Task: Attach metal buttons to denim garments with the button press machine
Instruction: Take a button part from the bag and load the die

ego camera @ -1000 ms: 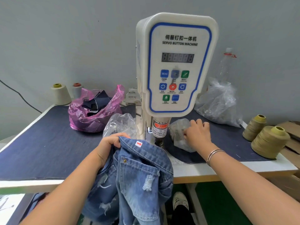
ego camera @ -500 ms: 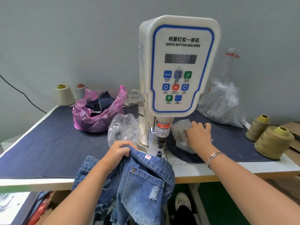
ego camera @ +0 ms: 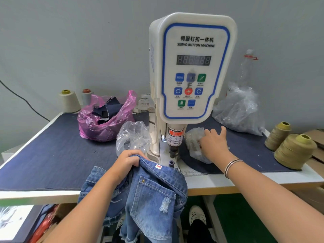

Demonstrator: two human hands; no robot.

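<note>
The white servo button machine (ego camera: 192, 67) stands at the middle of the table, its press head (ego camera: 175, 139) over a small dark lower die (ego camera: 171, 163). My left hand (ego camera: 126, 160) grips the waistband of blue ripped denim shorts (ego camera: 154, 193), bunched at the table's front edge just left of the die. The rest of the shorts hangs below the table. My right hand (ego camera: 213, 144) rests on a small clear plastic bag (ego camera: 192, 137) right of the press head, fingers spread, with the thumb side among the bag's folds. What the bag holds is unclear.
A second clear bag (ego camera: 133, 135) sits left of the machine base and a pink bag of dark fabric scraps (ego camera: 105, 123) behind it. A big clear bag (ego camera: 238, 111) and a bottle (ego camera: 247, 67) stand back right. Thread cones stand at the right edge (ego camera: 294, 151) and back left (ego camera: 69, 100).
My left hand has brought the shorts' waistband a little further onto the table near the die. My right hand stays on the small clear bag, its fingers shifting slightly.
</note>
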